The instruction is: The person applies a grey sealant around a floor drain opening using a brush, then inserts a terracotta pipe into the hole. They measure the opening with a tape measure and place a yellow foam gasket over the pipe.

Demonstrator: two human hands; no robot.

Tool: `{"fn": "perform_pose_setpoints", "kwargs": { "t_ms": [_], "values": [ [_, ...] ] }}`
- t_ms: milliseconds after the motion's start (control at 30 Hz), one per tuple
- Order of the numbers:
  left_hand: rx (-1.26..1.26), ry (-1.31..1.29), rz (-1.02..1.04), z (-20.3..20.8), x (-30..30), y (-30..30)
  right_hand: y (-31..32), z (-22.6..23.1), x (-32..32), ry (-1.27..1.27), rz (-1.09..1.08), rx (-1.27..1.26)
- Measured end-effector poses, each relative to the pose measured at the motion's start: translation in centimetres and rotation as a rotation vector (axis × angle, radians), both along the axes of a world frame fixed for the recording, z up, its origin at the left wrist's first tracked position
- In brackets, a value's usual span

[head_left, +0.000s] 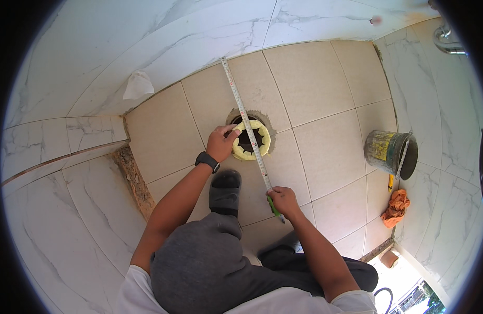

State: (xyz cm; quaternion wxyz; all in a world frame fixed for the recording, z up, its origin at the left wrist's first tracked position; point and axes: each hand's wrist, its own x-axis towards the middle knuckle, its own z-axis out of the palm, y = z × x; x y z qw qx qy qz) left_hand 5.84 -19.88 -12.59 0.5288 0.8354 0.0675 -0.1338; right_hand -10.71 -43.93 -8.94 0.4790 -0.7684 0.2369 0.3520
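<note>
A round drain hole [244,137] with a rough cement edge opens in the beige tiled floor. Over its near side sits a pale yellow ring [266,145] with a notched inner edge. My left hand [222,142], a dark watch on its wrist, grips the ring's left side between thumb and fingers. The white blade of a tape measure [232,86] runs from the foot of the far wall, across the hole and ring. At its near end my right hand [284,202] is closed around the green tape case, mostly hidden by the fingers.
On the right, a dirty bucket [380,148] lies tipped on its side. Near it are a yellow tool [390,182] and an orange cloth [396,208]. White paper [138,86] is by the far left wall. My sandalled foot [225,192] is just below the ring.
</note>
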Motion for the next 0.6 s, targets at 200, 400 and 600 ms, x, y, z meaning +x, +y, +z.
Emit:
{"fn": "perform_pose_setpoints", "kwargs": {
  "t_ms": [200,400,600],
  "values": [
    [-0.003,0.011,-0.002,-0.17,0.03,0.07,0.06,0.17,0.20,0.014,0.002,-0.009],
    [0.008,0.005,-0.001,0.09,-0.01,0.06,-0.04,0.12,0.19,0.009,0.022,-0.012],
    [0.039,-0.024,-0.011,0.06,-0.06,-0.05,-0.33,0.35,0.39,-0.046,0.103,-0.001]
  ]
}}
